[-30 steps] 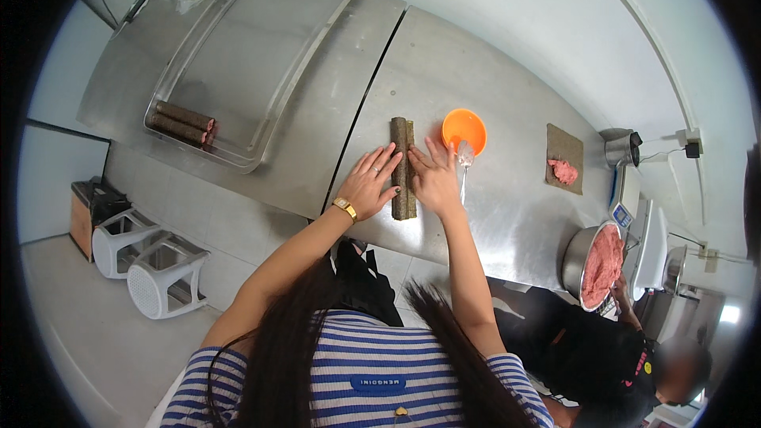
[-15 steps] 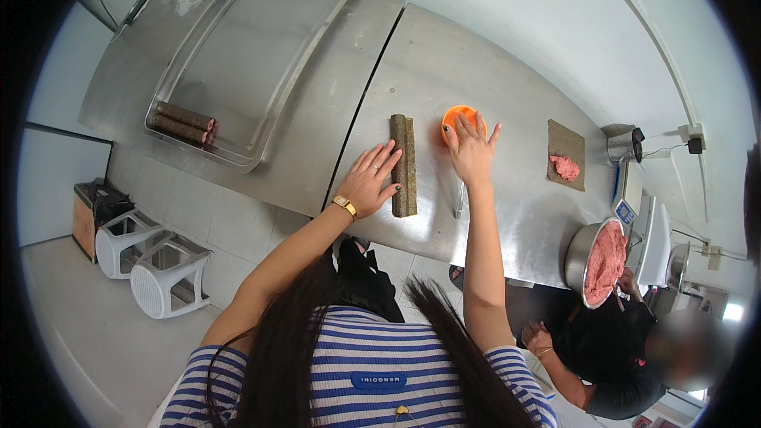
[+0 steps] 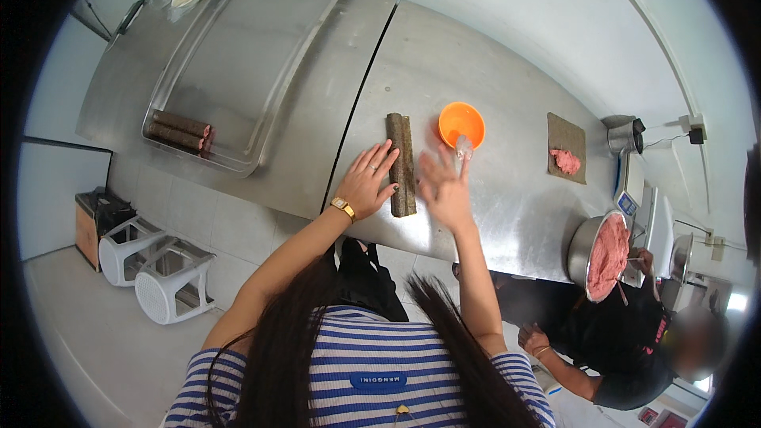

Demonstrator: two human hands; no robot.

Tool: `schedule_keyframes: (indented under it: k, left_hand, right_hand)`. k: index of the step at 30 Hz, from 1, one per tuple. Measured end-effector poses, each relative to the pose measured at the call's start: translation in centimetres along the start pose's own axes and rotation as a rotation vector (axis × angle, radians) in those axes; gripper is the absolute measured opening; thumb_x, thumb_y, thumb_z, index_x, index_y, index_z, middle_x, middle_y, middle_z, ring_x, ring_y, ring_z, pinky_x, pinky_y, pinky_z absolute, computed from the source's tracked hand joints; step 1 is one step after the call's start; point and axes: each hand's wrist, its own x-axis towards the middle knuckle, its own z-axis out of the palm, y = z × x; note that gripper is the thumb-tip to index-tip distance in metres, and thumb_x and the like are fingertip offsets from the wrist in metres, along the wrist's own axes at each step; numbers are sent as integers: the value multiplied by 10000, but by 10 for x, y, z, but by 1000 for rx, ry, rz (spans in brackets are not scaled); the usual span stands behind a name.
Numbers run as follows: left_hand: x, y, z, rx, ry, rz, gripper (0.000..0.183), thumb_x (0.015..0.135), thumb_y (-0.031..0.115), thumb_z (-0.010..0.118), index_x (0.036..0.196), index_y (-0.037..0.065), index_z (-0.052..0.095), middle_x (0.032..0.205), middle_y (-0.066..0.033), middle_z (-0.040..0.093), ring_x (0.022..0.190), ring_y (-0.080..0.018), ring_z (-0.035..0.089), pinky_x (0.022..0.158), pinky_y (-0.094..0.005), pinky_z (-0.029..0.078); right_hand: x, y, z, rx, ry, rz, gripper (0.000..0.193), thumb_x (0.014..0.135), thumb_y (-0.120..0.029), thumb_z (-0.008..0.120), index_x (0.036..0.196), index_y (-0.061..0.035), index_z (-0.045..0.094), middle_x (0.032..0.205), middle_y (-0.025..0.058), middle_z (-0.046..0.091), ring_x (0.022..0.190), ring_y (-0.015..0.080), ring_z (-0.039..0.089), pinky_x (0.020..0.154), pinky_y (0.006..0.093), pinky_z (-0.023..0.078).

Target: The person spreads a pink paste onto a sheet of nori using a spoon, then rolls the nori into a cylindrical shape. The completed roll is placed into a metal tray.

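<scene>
A long dark seaweed roll [image 3: 402, 178] lies lengthwise on the steel table, its free flap along the right side. My left hand [image 3: 367, 184] rests flat against its left edge, fingers stretched out, a ring and a gold watch showing. My right hand [image 3: 449, 194] hovers just right of the roll, fingers apart and partly smeared by motion. At one fingertip is a small translucent whitish thing [image 3: 464, 145] that I cannot make out. It overlaps the lower rim of an orange bowl [image 3: 461, 122].
Two filled rolls [image 3: 181, 131] lie in a large metal tray [image 3: 258, 154] at left. On the right, a seaweed sheet [image 3: 566, 131] carries pink minced filling [image 3: 565, 162]. A steel bowl of pink filling [image 3: 606, 257] stands near a scale [image 3: 628, 190] and a co-worker [image 3: 587, 325].
My right hand has come out of the orange bowl, moving down and left toward the roll. My left hand has stayed by the roll. The co-worker's hand has shifted near the steel bowl.
</scene>
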Motion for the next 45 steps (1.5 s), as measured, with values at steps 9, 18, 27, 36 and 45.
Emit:
schedule_keyframes:
  k: [9, 18, 27, 36, 45]
  left_hand:
    - [0, 3, -2, -1, -14, 2, 679, 905, 360, 530, 1472, 100, 261, 1543, -117, 215, 1384, -337, 263, 1129, -474, 228]
    - [0, 1, -1, 13, -11, 5, 672, 908, 374, 518, 1470, 103, 267, 1539, -114, 224, 1379, -327, 272, 1127, -462, 234]
    - [1, 2, 0, 35, -13, 0, 666, 915, 390, 506, 1470, 106, 270, 1537, -114, 231, 1378, -321, 276, 1130, -453, 234]
    - [1, 2, -1, 22, -5, 9, 662, 913, 378, 510, 1467, 103, 276, 1537, -122, 230, 1376, -334, 276, 1126, -465, 236]
    - [0, 0, 2, 28, 16, 18, 658, 906, 375, 525, 1459, 103, 294, 1525, -122, 255, 1362, -335, 298, 1117, -464, 253]
  right_hand:
    - [73, 57, -8, -282, -59, 268, 485, 962, -428, 419, 1154, -43, 644, 1303, 78, 568, 1334, 274, 392, 1126, 591, 87]
    - [18, 5, 7, -32, 72, -30, 401, 917, -245, 476, 1254, -50, 573, 1345, 55, 533, 1367, 238, 346, 1141, 560, 88]
    - [-46, -12, -5, 54, -100, 1, 456, 897, -254, 525, 1307, -52, 521, 1406, 69, 471, 1390, 260, 302, 1141, 565, 79]
    - [68, 65, -21, -239, -21, 223, 497, 971, -408, 392, 1256, -44, 574, 1346, 77, 534, 1370, 257, 337, 1135, 579, 65]
    - [8, 26, -10, 131, 69, -20, 449, 958, -245, 387, 1369, -81, 464, 1433, 68, 443, 1408, 253, 264, 1157, 523, 2]
